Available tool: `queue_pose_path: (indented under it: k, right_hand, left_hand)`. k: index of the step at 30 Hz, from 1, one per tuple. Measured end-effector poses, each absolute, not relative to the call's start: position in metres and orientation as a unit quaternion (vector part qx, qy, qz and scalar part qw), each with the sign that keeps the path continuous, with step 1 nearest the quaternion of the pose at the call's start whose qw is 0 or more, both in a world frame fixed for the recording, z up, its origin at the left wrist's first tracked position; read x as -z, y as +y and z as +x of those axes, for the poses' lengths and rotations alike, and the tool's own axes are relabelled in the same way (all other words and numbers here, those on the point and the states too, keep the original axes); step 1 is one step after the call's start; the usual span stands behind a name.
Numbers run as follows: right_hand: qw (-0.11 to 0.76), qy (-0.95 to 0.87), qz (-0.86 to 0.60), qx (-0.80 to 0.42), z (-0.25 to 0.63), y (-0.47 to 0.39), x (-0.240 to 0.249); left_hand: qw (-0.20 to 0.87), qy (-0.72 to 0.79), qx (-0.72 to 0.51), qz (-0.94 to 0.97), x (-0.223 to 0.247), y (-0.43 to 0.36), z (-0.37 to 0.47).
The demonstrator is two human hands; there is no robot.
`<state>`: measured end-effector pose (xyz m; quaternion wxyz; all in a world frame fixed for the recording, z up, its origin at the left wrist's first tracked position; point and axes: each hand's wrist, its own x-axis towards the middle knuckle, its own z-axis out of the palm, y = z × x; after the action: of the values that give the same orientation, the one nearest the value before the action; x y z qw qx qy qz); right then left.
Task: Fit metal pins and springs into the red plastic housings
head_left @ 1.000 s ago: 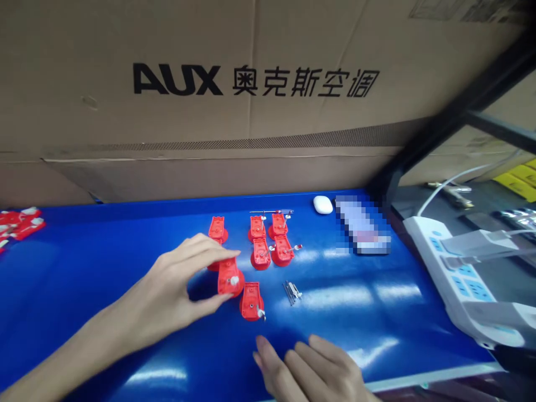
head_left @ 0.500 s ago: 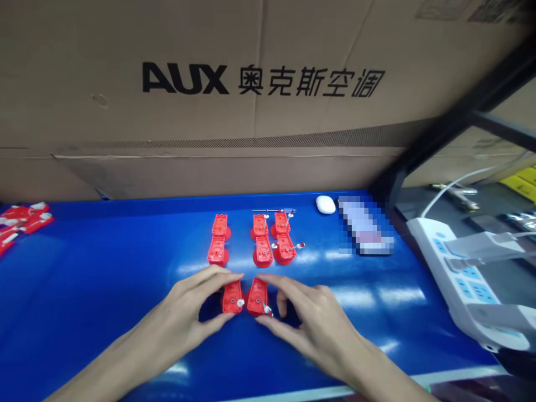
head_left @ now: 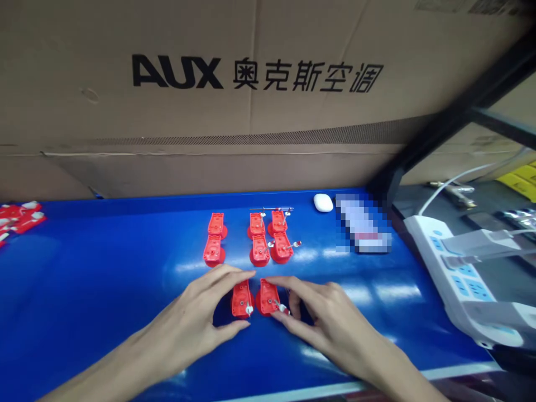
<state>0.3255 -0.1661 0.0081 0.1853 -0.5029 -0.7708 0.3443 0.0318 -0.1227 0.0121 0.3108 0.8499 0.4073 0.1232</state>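
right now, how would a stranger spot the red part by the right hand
Find the cardboard box printed AUX, then the blue table before it. Toward the table's near side, the red part stands right of a similar neighbour. Unlike that neighbour, inside the curve of the left hand, it has finger and thumb of the right hand on it.
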Motion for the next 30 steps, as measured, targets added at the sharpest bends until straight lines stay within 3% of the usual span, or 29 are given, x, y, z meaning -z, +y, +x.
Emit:
queue_pose_path:
  k: [19, 26, 30]
  right_hand:
    - [0.222, -0.771, -0.493, -0.337, 0.325, -0.167, -0.006]
    - [0.347, -0.789, -0.453, -0.23, 0.326, -0.175, -0.007]
    - [0.367, -0.787, -0.45, -0.207, 0.326, -0.176, -0.013]
  left_hand:
    - [0.352, 0.405, -0.191, 0.822, -0.006, -0.122, 0.05]
    - [0.382, 0.404, -0.224, 0.8, -0.004, -0.123, 0.056]
    - [0.376, 0.404, -0.239, 0.799, 0.0, -0.124, 0.058]
